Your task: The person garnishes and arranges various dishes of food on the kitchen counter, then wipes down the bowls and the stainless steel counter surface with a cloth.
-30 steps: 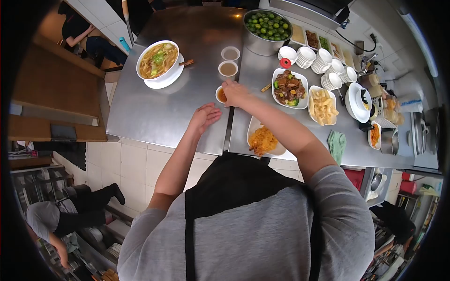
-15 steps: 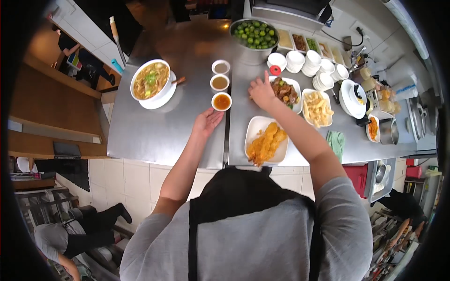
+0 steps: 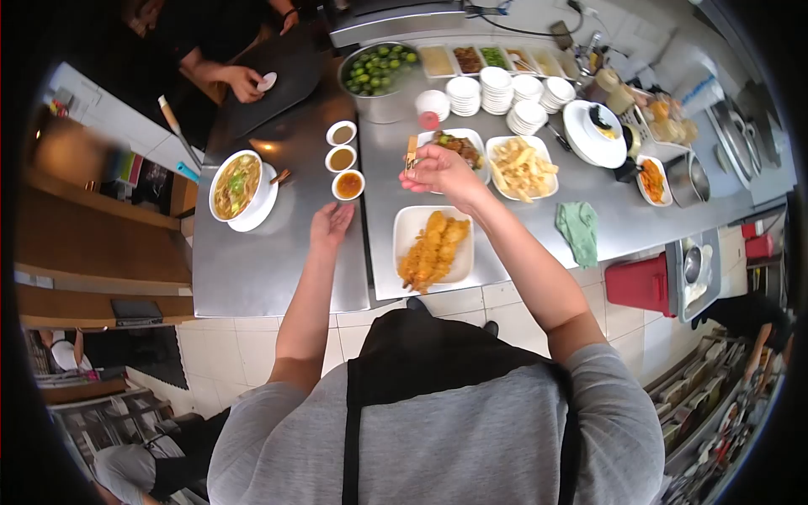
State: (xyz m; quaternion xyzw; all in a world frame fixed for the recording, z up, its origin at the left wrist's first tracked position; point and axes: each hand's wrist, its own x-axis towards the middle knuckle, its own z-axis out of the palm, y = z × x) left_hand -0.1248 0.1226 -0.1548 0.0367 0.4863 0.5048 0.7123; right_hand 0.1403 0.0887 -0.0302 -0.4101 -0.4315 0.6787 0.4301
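Note:
My right hand (image 3: pixel 442 174) pinches a small wooden clothespin (image 3: pixel 411 154) above the counter, in front of a white dish of browned meat (image 3: pixel 459 145). My left hand (image 3: pixel 332 224) is open, palm up, just below a small white cup of orange sauce (image 3: pixel 348 186) and holds nothing. Two more sauce cups, one with brown sauce (image 3: pixel 341 158) and one with greyish sauce (image 3: pixel 341 133), line up behind it. Nearest me, a square white plate (image 3: pixel 463 268) carries golden battered fried pieces (image 3: pixel 434 251). White dish of pale fries (image 3: pixel 523 168) sits right of the meat.
A noodle soup bowl (image 3: pixel 236 185) stands on a saucer at left. Behind are a pot of green citrus (image 3: pixel 379 71), stacked white cups (image 3: pixel 497 90) and topping trays (image 3: pixel 492 59). A green cloth (image 3: pixel 576 234) lies right. Across the counter, a person's hand (image 3: pixel 246 83) holds something small beside a black tray (image 3: pixel 282 101).
My right hand has lifted from beside the meat dish and now shows a clothespin. My left hand has drawn back from the orange sauce cup. A person with a black tray has appeared.

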